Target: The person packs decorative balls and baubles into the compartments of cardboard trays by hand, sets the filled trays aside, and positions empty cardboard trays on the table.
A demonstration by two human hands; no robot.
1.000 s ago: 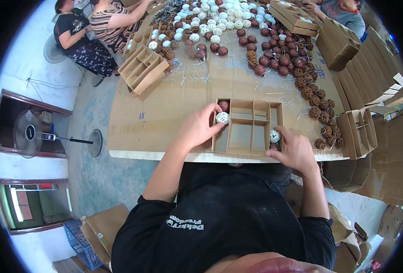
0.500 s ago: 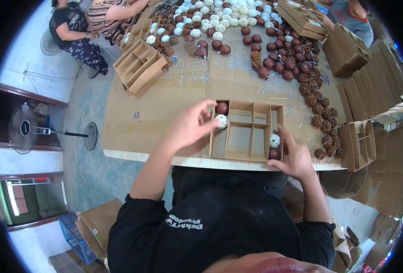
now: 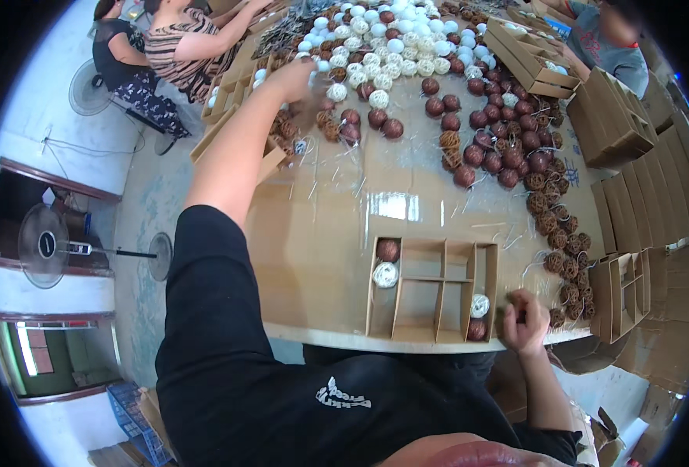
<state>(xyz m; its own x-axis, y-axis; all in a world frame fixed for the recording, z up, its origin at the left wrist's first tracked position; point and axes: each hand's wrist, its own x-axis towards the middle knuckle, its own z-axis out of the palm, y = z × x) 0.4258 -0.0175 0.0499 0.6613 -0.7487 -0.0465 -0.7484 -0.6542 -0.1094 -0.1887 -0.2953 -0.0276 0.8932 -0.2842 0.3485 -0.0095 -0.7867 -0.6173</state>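
Observation:
A shallow cardboard box with dividers (image 3: 416, 310) lies at the near edge of the table. Its left column holds a dark brown glitter ball (image 3: 389, 250) and a white woven ball (image 3: 385, 275). On the right side sit another white woven ball (image 3: 479, 306) and a brown ball (image 3: 476, 330). My left hand (image 3: 294, 80) is stretched far across the table at the left of the ball pile; motion smears its fingers. Just right of the box, my right hand (image 3: 527, 327) rests with fingers curled in, and whatever may be inside them is hidden.
White woven balls (image 3: 375, 70), plain white balls, brown glitter balls (image 3: 511, 136) and brown twig balls (image 3: 546, 224) cover the far and right table. Divided boxes stand at the left (image 3: 270, 159) and right (image 3: 624, 296). Co-workers are at the far left (image 3: 192, 47) and far right (image 3: 609, 47).
My left hand has left the white ball in the box and reached far forward to the pile. My right hand has let go of the box's right side and curled beside it.

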